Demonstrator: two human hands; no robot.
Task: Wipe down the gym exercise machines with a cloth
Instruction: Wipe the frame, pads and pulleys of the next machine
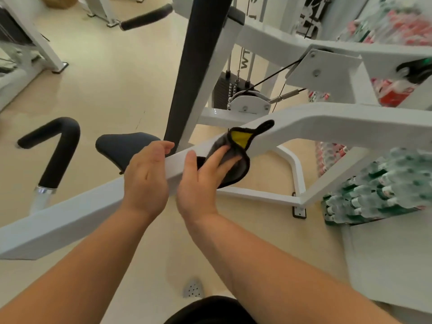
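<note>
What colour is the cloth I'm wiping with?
The cloth is grey, black-edged, with a yellow patch; head view.

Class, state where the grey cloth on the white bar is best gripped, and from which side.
Pinch the cloth at its lower fold hanging off the white bar, from the near side below the right hand; there it likely droops free.

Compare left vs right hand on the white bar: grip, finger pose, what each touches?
1. The left hand touches the white bar directly; the right hand has a cloth between its fingers and the bar.
2. The left hand's fingers curl over the bar's far edge; the right hand's fingers lie straight and spread, pressing the cloth.
Shared: both hands sit side by side on the same bar, backs toward the camera.
</note>
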